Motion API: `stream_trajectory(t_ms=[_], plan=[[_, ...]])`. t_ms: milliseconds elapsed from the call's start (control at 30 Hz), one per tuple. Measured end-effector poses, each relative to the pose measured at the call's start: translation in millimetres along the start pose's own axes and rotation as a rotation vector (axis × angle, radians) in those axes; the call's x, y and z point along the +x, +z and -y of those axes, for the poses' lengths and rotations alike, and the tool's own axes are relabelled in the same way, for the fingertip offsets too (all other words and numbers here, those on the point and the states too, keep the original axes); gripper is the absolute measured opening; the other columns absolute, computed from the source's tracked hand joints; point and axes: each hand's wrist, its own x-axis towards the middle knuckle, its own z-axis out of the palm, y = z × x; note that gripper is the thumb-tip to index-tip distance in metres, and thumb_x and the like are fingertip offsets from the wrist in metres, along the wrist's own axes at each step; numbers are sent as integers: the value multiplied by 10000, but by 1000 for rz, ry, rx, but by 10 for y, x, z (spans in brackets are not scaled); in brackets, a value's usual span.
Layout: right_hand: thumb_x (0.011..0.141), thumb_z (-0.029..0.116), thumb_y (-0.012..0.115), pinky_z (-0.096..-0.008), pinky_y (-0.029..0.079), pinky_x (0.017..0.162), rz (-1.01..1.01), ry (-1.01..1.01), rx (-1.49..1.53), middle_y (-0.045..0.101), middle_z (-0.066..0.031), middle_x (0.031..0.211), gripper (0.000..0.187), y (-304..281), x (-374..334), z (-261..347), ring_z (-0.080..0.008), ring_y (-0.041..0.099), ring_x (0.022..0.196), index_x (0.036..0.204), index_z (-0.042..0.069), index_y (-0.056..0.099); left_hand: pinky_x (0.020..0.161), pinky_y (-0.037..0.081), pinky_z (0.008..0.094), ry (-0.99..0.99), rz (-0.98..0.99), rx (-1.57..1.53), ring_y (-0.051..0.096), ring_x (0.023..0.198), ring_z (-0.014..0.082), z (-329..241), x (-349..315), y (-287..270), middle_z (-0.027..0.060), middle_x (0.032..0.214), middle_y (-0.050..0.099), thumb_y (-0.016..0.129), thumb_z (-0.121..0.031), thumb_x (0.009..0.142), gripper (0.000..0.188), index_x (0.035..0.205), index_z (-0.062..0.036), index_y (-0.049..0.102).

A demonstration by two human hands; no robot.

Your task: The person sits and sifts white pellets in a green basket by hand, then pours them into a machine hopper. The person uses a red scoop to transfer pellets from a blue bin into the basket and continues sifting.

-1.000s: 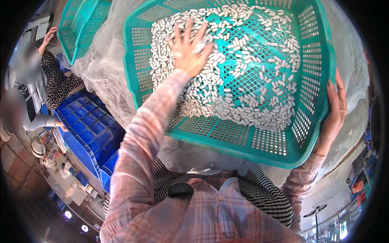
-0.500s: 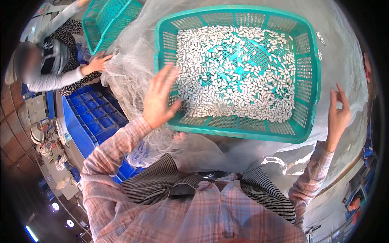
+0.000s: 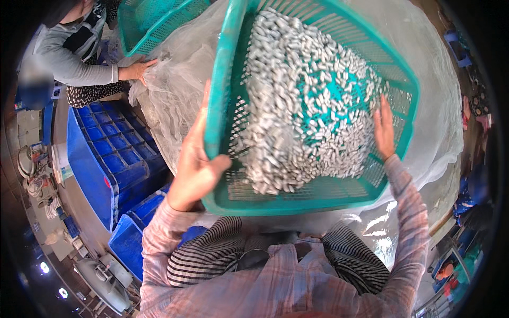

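Note:
A green plastic basket [image 3: 297, 204] fills the middle of the view, tilted with its left side raised toward me. Spread inside is a layer of small whitish, capsule-shaped pieces [image 3: 275, 116], thickest on the left and blurred there; I cannot tell their exact kind. My left hand [image 3: 193, 167] grips the basket's left rim, thumb on the inside and fingers along the outer wall. Over the right rim reaches my right hand [image 3: 385, 130], its fingers stretched out at the edge of the pieces along the right wall.
Pale translucent netting [image 3: 172, 79] spreads under and around the basket. At the left stand a blue compartmented crate [image 3: 87, 164] and another blue container [image 3: 124, 241]. A co-worker's hand [image 3: 139, 71] touches the netting at upper left, near a second green basket [image 3: 159, 26].
My left hand has taken hold of the left rim, and that side has risen. My right hand has moved from outside the basket to inside it. Pieces have shifted.

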Motion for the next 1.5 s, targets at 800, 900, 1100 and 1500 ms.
stream_trajectory(t_ms=[800,900,1100,1500], plan=[[849,469,604,-551,183,1098,80,-207,-236,327,-140,1493,593,956,-278,348,-408,257,1370,1397,300,452,1022,359,272,-200,-125,-151,477,1218,187,755,-37,-191,114,1372,457,449,150,552,965,1479,4,222],[822,469,645,-540,246,1058,-226,-341,-206,403,-208,1421,590,1487,348,952,-420,362,1281,1343,221,525,970,364,242,-183,-86,-153,465,1153,145,642,52,-236,70,1261,491,473,95,576,875,1429,7,300],[814,449,640,-600,114,1128,353,-629,83,270,-158,1517,616,1849,-162,2362,-385,165,1423,1375,263,467,981,364,247,-166,-123,-90,457,1183,152,778,85,-230,78,1289,485,477,93,567,895,1439,8,292],[871,476,568,-572,97,1127,-64,-130,-292,269,-112,1532,625,1126,-66,260,-440,226,1382,1427,237,412,1117,228,308,-170,-140,-122,326,1353,201,853,58,-305,118,1438,377,493,91,522,983,1470,19,241]])
